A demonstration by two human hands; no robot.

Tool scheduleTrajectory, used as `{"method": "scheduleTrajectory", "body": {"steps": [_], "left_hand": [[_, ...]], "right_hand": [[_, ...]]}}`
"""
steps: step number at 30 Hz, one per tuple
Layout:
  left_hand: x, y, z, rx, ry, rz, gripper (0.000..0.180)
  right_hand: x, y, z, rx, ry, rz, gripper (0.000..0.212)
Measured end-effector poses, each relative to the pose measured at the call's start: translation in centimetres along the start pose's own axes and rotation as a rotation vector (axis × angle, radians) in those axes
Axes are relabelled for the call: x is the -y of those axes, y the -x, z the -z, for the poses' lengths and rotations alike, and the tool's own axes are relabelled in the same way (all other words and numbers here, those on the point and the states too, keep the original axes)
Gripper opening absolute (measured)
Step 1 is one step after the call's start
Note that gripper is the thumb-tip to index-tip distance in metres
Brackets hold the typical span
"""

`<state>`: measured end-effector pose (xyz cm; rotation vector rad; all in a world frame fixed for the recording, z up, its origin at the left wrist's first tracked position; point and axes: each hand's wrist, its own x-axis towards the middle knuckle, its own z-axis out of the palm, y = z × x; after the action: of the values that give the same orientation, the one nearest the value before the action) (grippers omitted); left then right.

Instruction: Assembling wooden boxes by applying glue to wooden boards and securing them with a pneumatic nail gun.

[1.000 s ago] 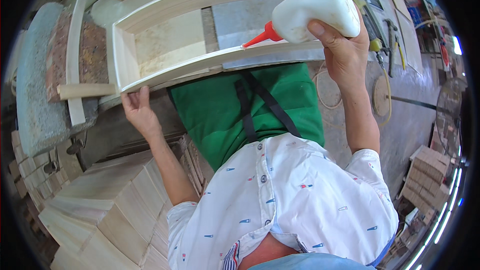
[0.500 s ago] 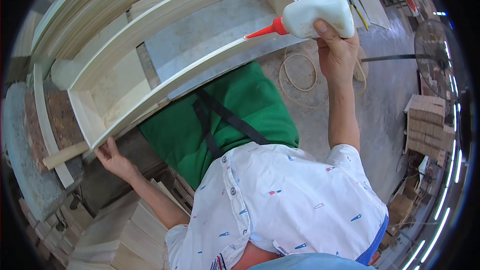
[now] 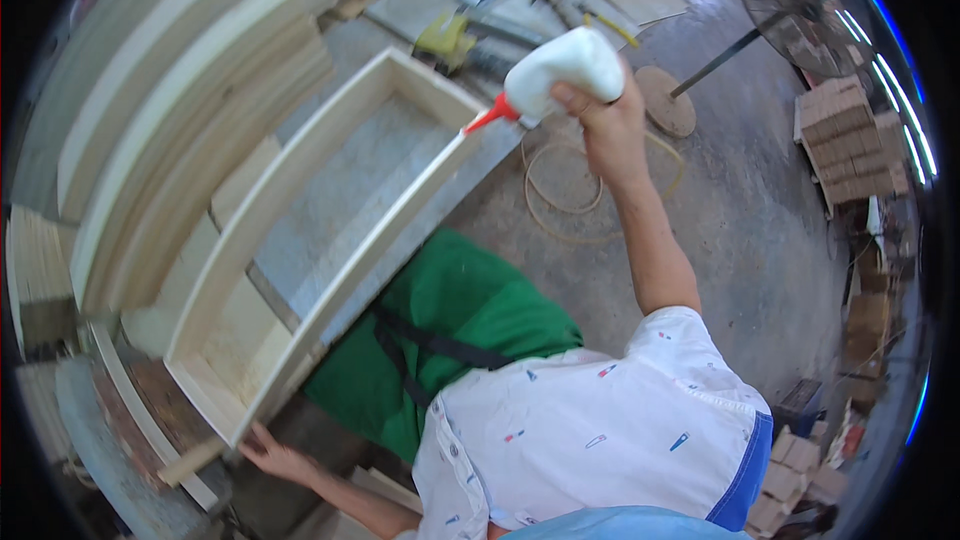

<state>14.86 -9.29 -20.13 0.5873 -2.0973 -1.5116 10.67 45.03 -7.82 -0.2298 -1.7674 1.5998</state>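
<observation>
My right hand grips a white squeeze bottle with a red pointed nozzle. The bottle is tilted, and its nozzle tip is at the top edge of a long, shallow pale wooden frame, near that rail's far end. A pale line runs along the rail's top edge. At the frame's near left corner my left hand rests its fingertips, spread, against the wood. Under the frame shows a grey sheet-like surface.
Curved pale wooden boards stand stacked at the left. A yellow-green tool and a hammer lie beyond the frame. At right are a coiled hose on the floor, a pedestal fan and wood stacks.
My right hand and the bottle have moved along the rail toward the frame's far end. My left hand stays at the near corner. The whole view has swung round.
</observation>
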Motion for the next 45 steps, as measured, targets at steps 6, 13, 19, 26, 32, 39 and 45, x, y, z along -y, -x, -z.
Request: {"method": "scheduleTrajectory", "body": {"steps": [6, 13, 19, 26, 32, 39, 45], "left_hand": [[-0.4, 0.1, -0.1, 0.001, 0.024, -0.028, 0.046], [-2.5, 2.3, 1.5, -0.199, -0.049, -0.15, 0.047], [-10.9, 7.6, -2.0, -0.001, -0.164, -0.157, 0.038], [-16.8, 11.6, -15.9, 0.573, 0.395, -0.43, 0.091], [-18.3, 8.6, -17.6, 0.514, 0.513, -0.3, 0.087], [-19.1, 5.0, -15.2, 0.647, 0.38, -0.21, 0.079], [-19.9, 5.6, -16.1, 0.757, 0.317, -0.139, 0.09]], "right_hand": [[0.0, -1.0, 1.7, -0.096, 0.0, 0.011, 0.053], [0.3, 0.1, 2.5, -0.23, -0.506, -0.143, 0.046], [1.3, 4.3, -3.8, -0.029, -1.002, -0.606, 0.038], [3.3, 11.4, -14.1, 0.312, -1.425, -0.93, 0.041], [3.1, 11.2, -14.6, 0.539, -1.097, -0.985, 0.054], [3.0, 6.9, -11.4, 0.879, -0.111, 0.219, 0.084], [4.0, 5.3, -11.7, 1.12, 0.016, 0.141, 0.08]]}}
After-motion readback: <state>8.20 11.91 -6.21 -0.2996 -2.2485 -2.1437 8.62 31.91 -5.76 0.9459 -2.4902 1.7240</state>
